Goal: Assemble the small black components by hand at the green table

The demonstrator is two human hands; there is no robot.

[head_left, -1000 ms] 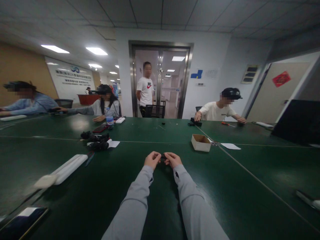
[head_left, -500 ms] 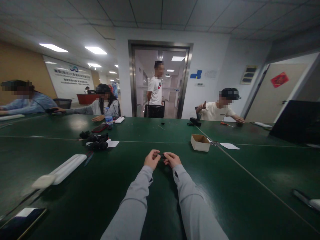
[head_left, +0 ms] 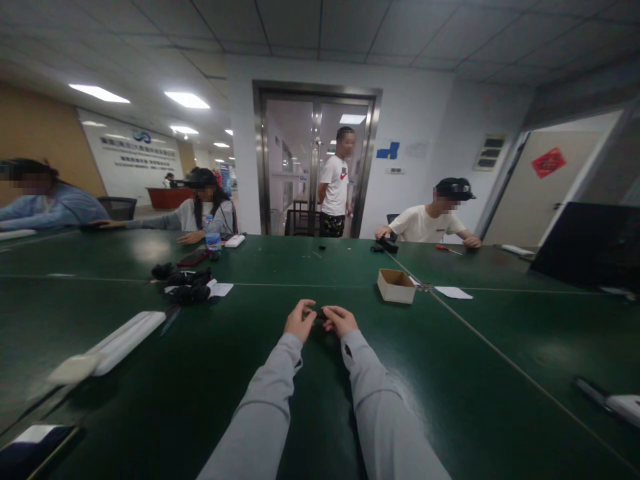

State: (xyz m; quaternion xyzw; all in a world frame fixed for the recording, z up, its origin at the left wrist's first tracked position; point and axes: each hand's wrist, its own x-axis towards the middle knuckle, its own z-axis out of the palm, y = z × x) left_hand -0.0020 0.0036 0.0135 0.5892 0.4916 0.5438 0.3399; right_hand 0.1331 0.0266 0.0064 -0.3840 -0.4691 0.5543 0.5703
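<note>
the small black piece (head_left: 321, 314) likely handles light and stiff, best pinched by its ends; it looks dark and compact, finer detail too small to tell. it sits above the tabletop (head_left: 465, 393), between thumb and fingers of the right hand (head_left: 341, 321); the left hand (head_left: 300, 323) curls beside it, fingers slightly parted, grip unclear.

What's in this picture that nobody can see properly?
Small dark thing, head view: tiny, partly covered by the right hand.
Box, head view: its near wall hides part of the bottom.
Phone, head view: cut off by the left edge.
Wall sign, head view: smaller writing too blurred to read.
</note>
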